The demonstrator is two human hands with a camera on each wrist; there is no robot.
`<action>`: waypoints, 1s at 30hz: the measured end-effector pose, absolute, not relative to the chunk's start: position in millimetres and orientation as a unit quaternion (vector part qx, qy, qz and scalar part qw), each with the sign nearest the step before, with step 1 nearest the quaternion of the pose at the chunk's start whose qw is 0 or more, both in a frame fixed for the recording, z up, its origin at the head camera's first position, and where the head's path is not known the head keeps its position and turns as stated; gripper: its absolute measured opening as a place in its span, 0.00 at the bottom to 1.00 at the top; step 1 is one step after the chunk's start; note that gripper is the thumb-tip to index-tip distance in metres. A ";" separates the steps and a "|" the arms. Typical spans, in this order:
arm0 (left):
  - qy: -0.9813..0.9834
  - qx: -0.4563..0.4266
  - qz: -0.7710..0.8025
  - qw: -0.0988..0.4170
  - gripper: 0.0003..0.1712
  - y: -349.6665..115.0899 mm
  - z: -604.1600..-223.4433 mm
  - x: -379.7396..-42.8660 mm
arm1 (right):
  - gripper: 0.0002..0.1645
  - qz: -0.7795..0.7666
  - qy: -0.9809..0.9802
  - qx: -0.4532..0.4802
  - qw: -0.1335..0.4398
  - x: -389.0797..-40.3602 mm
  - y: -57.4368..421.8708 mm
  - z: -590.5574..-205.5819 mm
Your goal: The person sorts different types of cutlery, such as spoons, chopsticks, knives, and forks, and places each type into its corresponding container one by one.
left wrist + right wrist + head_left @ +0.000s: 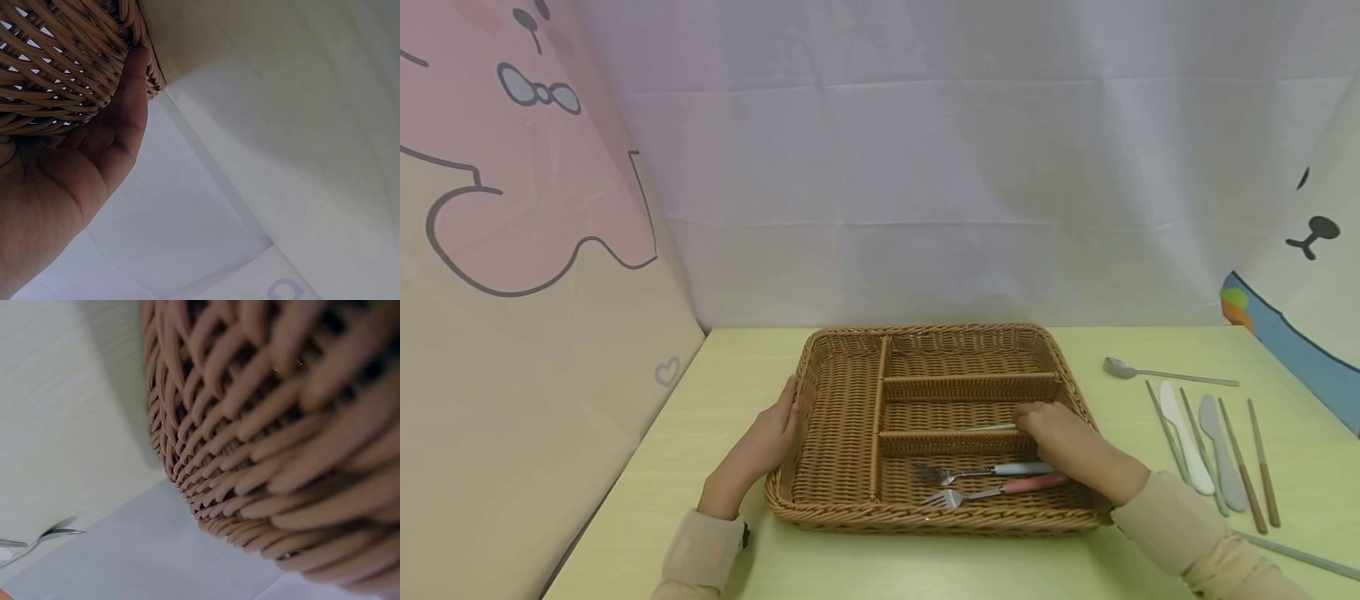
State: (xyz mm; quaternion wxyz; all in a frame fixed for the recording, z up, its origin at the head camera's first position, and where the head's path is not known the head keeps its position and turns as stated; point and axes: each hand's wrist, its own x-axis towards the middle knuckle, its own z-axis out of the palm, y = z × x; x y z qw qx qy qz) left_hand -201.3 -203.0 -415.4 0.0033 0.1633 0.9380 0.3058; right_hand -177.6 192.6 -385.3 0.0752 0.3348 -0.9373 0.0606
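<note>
A brown wicker cutlery basket (838, 518) with several compartments stands on the table. My left hand (766, 442) rests against its left side, and in the left wrist view the straight fingers (132, 100) lie along the outer weave. Over the basket's right part, my right hand (1063, 437) reaches into the middle compartment with curled fingers, pinching a thin pale utensil (988, 428) whose other end they hide. In the front compartment lie a fork with a light blue handle (1018, 469) and a fork with a pink handle (1033, 483). The right wrist view is mostly basket wall (250, 456).
Right of the basket lie a spoon (1172, 377), a white knife (1186, 437), a grey knife (1222, 454) and several chopsticks (1243, 467). Another thin grey utensil (1300, 556) lies near the front right. A pale curtain (925, 167) hangs behind the table (752, 567).
</note>
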 end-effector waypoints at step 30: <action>0.938 0.162 0.305 0.006 0.30 -202.0 -412.2 -199.3 | 0.18 0.063 -0.938 0.312 0.135 -172.9 204.1 -382.4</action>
